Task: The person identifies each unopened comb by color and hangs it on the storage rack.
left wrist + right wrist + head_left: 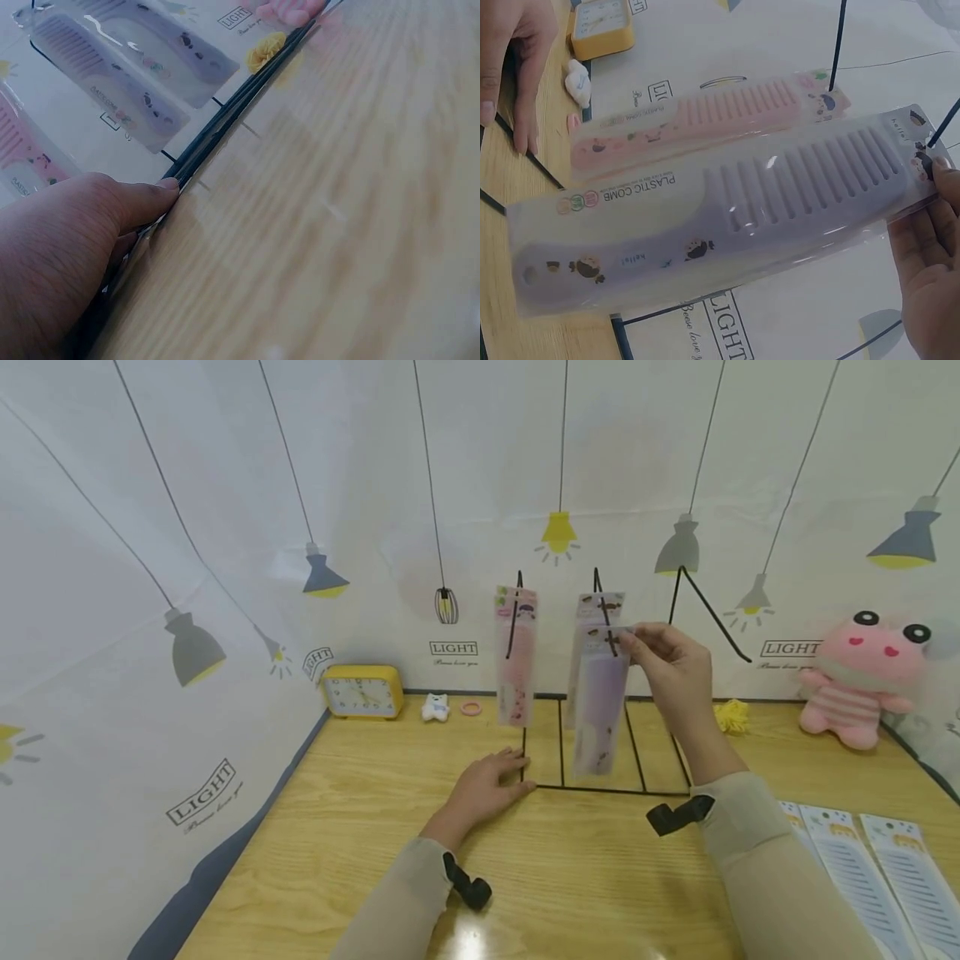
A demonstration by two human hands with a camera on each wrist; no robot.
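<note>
My right hand [678, 668] pinches the top of a packaged purple plastic comb [780, 191] between thumb and fingers. The comb's card is at the tip of the middle hook of a black wire rack [561, 743]. Behind it on that hook hangs another purple comb pack [97, 71]. A packaged pink comb [516, 668] hangs on the left hook, and the right hook [716, 614] carries nothing. My left hand [487, 785] rests on the rack's left base wire with its fingers stretched out. In the left wrist view its thumb [146, 202] touches the front wire.
A yellow clock [363, 692], a small white bear figure [435, 707] and a pink ring [471, 708] sit left of the rack. To the right are a yellow yarn bundle [732, 717], a pink plush frog [858, 681] and several blue-white comb packs [855, 868].
</note>
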